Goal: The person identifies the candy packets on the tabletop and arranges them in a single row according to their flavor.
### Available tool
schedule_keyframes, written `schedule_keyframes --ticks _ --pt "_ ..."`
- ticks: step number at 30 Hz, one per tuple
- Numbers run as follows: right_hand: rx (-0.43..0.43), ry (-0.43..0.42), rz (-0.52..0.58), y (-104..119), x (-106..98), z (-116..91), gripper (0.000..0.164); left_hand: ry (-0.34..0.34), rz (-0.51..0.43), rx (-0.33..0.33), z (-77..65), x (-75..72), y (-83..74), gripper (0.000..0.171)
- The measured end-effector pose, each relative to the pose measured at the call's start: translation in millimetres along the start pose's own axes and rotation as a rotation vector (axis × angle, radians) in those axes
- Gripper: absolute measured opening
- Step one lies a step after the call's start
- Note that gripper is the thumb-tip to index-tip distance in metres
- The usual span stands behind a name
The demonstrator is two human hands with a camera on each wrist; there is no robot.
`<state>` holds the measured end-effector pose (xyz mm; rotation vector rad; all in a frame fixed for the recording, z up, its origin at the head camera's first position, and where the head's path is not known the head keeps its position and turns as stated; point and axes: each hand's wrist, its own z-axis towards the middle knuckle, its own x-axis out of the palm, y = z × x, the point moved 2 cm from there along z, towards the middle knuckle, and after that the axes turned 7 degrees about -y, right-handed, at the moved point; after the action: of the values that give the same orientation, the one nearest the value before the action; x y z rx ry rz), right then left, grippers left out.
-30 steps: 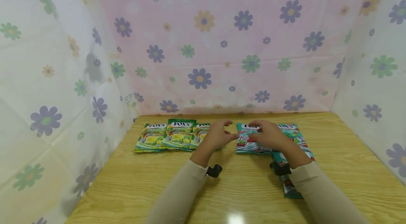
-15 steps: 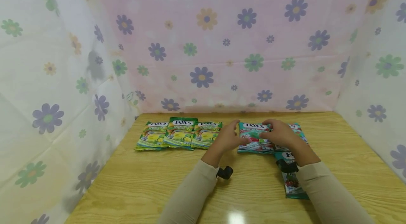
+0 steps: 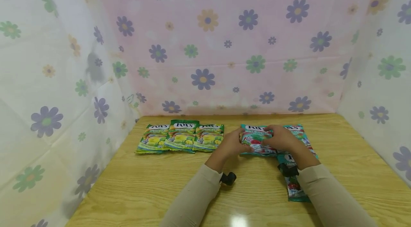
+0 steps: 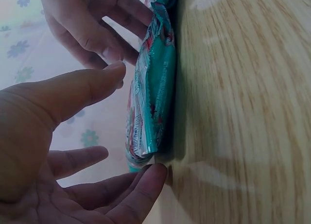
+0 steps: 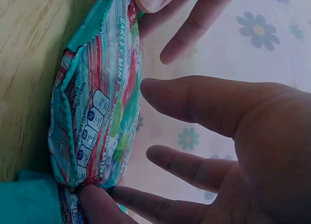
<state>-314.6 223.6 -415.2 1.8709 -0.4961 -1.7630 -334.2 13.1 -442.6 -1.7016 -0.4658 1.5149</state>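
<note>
A teal Fox's Mint Blossom candy bag (image 3: 252,137) lies flat on the table between my two hands. At its left edge is my left hand (image 3: 230,145), thumb and fingers spread; in the left wrist view a fingertip (image 4: 154,178) sits right at the corner of the bag (image 4: 154,88). My right hand (image 3: 280,139) reaches over the bag's right part, its thumb (image 5: 170,95) close above the printed face. Fingers of that hand meet the far end of the bag (image 5: 97,112) in the right wrist view. A second teal bag (image 3: 297,132) is partly hidden behind my right hand.
Three green-and-yellow Fox's Spring Tea bags (image 3: 182,136) stand in an overlapping row at left. Under my right wrist lies another teal bag (image 3: 297,193), nearer the front. A flowered cloth (image 3: 218,41) walls the back and sides of the wooden table (image 3: 144,187).
My left hand has moved right, away from the yellow bags, to the left edge of the teal bag. My right hand has shifted slightly right.
</note>
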Motion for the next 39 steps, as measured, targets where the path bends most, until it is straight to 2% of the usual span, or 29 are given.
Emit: schedule_keyframes --ticks 4,14,28,39 --pt "-0.01 0.004 -0.013 0.2 0.8 -1.3 0.074 -0.006 0.01 0.005 0.0 1.7 -0.6 0.085" --pt "0.002 0.015 -0.017 -0.8 3.8 -2.1 0.099 -0.02 0.022 -0.013 2.9 5.4 1.9 0.078" --pt "0.004 0.083 -0.067 1.9 4.4 -4.6 0.107 -0.008 -0.046 -0.034 4.4 6.0 3.4 0.074" --pt "-0.002 0.059 -0.093 0.9 8.2 -4.2 0.106 -0.023 -0.043 -0.022 5.1 6.4 5.7 0.074"
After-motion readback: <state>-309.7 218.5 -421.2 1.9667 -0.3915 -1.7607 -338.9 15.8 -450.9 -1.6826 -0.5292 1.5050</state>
